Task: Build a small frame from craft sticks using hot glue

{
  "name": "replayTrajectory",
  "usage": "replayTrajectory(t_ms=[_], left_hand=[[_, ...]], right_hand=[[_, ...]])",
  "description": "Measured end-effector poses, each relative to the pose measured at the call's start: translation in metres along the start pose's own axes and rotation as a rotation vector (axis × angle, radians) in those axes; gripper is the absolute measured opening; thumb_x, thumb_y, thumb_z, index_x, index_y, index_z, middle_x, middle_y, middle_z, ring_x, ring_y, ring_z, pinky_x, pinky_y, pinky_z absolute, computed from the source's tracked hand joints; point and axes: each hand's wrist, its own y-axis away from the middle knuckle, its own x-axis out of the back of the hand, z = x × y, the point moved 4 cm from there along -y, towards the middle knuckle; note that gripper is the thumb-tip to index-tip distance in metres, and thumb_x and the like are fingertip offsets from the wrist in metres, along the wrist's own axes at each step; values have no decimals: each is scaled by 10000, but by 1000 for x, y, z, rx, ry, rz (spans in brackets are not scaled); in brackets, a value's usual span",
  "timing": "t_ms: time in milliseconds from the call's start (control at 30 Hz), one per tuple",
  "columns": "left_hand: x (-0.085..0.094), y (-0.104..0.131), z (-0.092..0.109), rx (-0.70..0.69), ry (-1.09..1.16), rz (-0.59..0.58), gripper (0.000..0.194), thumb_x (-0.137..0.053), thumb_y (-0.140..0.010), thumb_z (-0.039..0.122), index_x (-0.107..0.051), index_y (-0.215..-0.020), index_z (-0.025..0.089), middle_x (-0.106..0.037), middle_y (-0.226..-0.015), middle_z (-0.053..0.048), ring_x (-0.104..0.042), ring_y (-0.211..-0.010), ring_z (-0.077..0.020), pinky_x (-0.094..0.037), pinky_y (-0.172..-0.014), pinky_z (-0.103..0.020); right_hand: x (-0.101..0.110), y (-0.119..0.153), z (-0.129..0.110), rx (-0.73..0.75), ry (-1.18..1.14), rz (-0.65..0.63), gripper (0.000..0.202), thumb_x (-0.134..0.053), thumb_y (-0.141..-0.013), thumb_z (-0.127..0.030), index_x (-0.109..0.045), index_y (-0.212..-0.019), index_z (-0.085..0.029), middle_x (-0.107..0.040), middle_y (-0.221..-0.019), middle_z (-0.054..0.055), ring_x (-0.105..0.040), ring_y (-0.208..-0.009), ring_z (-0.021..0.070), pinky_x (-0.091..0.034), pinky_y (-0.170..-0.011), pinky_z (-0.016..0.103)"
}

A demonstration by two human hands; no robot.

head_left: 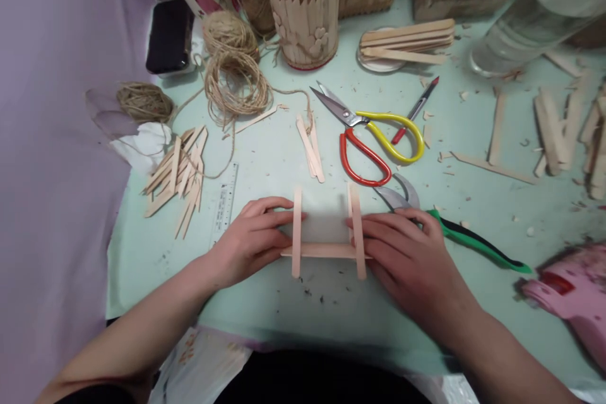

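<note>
Apparently for steadiness, the craft-stick frame is grasped at opposite sides by the left hand and the right hand.

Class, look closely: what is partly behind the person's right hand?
Pruning shears: the blades and a green handle show beyond the right hand, which covers their middle part from view.
</note>
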Motion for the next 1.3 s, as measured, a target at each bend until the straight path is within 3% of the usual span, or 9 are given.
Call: replayTrajectory(t_ms=[267,433,633,867,1300], left_hand=[[1,0,2,3,-72,22,120,-666,-875,237,-650,-990,205,-673,-1242,-116,-542,-1228,-261,-467,-984,-442],[6,1,8,7,-96,48,234,-670,-876,311,-621,-1083,214,-682,-1156,-102,-573,-1153,-242,-443,-963,-412],[0,7,7,-19,-99,114,65,-601,-917,229,-658,-944,215,-708,-876,-21,-630,-863,-161,-418,-804,-338],[-1,5,9,-11,-66,146,91,-587,-904,154,-664,-894,201,-673,-798,-30,-547,-778,-160,-457,-721,-297],[3,-3,11,-42,21,73,115,-548,-917,115,-622,-855,178,-658,-770,-43,-511,-717,-159,-447,-679,-298]], right_hand=[[8,2,-1,-42,-53,23,149,-564,-919,-129,-651,-1010,-208,-739,-1072,52,-667,-987,211,-336,-953,431],[13,3,-2,-61,-38,39,57,-618,-906,-182,-660,-935,-207,-717,-935,42,-619,-895,219,-342,-857,421],[9,3,-4,-41,-52,16,99,-585,-923,-139,-644,-872,-201,-706,-834,9,-586,-810,179,-321,-832,404],[6,1,-6,-39,10,11,166,-545,-939,-122,-655,-830,-184,-702,-797,20,-566,-781,178,-321,-820,404],[6,-3,-6,-57,6,-20,175,-544,-928,-78,-624,-811,-181,-663,-757,13,-543,-746,161,-320,-790,382]])
